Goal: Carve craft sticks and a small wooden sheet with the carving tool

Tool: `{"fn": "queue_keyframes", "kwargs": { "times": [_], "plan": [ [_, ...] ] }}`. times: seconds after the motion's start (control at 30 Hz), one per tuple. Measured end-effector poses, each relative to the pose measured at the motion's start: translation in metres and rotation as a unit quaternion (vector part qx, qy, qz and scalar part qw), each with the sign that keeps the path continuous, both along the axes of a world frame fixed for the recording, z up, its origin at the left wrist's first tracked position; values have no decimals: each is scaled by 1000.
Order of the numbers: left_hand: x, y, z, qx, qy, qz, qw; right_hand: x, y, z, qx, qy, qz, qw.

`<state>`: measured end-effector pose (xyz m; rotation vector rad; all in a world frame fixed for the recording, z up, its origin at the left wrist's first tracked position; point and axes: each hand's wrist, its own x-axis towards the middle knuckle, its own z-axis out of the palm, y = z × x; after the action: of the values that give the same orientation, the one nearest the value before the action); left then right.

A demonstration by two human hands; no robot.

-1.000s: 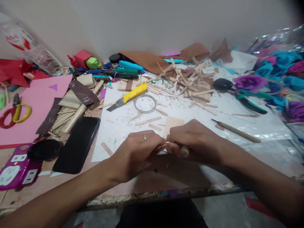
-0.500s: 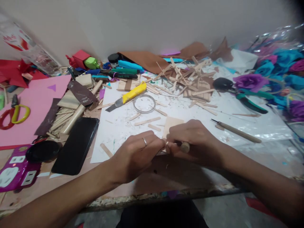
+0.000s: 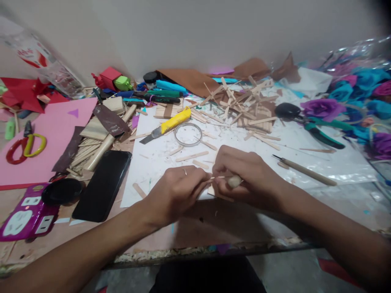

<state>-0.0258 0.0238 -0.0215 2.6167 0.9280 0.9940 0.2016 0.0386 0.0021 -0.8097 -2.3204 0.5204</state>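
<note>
My left hand (image 3: 177, 192), a ring on one finger, is closed in a pinch on a thin wooden stick (image 3: 217, 178) near the table's front edge. My right hand (image 3: 247, 175) is closed round a small tool with a rounded wooden handle (image 3: 234, 181), its tip at the stick. The two hands touch over a flat wooden piece (image 3: 211, 190) lying on white paper (image 3: 159, 156).
A yellow utility knife (image 3: 168, 123), a tape ring (image 3: 188, 134) and a heap of wooden sticks (image 3: 241, 106) lie behind my hands. A black phone (image 3: 104, 185), power strip (image 3: 23, 215) and scissors (image 3: 26, 146) are left. An awl (image 3: 305, 171), green pliers (image 3: 317, 132) and paper flowers (image 3: 357, 97) are right.
My right hand has lifted slightly and turned, so the wooden handle now shows between its fingers above the flat piece. My left hand has kept its pinch.
</note>
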Motion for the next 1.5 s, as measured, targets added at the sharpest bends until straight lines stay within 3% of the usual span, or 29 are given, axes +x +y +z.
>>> {"fn": "queue_keyframes", "kwargs": {
  "times": [0.3, 0.4, 0.5, 0.87, 1.03, 1.13, 1.27, 1.5],
  "plan": [
    [-3, 1, 2, 94, 42, -39, 994, -3, -2, 8, -60, 29, -36, 997],
    [-4, 0, 2, 101, 40, -43, 993, 0, -1, 10, -35, 48, -49, 997],
    [-3, -1, 2, 104, 40, -33, 993, 2, 0, 9, -8, 43, 0, 999],
    [2, -6, 22, -18, 19, -14, 1000, 1, -1, 6, 13, 22, 9, 1000],
    [-1, -4, 9, 46, -6, -39, 998, 2, -4, 8, 62, -17, -17, 998],
    [0, -3, 1, 35, -46, -13, 998, 3, -3, 7, 68, -13, -16, 997],
    [5, -2, 3, -11, -93, 20, 995, 2, 0, 3, 33, 14, -4, 999],
    [8, -3, 12, -215, -131, 18, 968, 0, 1, 5, -24, 10, -13, 1000]
  ]
}}
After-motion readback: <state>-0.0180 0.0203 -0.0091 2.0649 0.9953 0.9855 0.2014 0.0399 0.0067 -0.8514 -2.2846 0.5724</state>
